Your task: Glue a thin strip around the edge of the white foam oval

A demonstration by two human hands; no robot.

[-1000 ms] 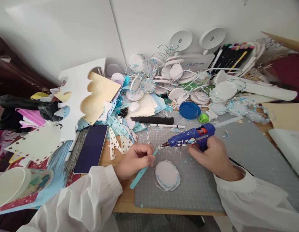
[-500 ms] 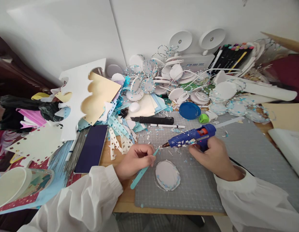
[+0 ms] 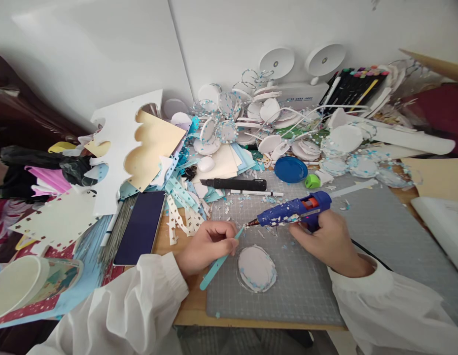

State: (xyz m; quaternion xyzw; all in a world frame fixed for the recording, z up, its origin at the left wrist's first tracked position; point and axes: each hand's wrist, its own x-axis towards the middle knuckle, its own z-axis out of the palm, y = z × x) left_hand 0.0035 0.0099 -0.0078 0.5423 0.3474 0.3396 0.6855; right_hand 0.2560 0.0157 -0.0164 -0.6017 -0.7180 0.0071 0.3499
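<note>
Left hand [image 3: 207, 247] pinched shut on teal tweezers [image 3: 214, 272], long axis seven-to-one o'clock, tip by glue gun [image 3: 282, 212] nozzle. Right hand [image 3: 331, 242] grips gun. White disc [image 3: 257, 266] at left hand's four o'clock, nearer that hand.

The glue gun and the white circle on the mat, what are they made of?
The glue gun looks like hard blue plastic: its moulded body has a soft shine. The white circle could be foam or thick paper: its face looks flat and dull.
</note>
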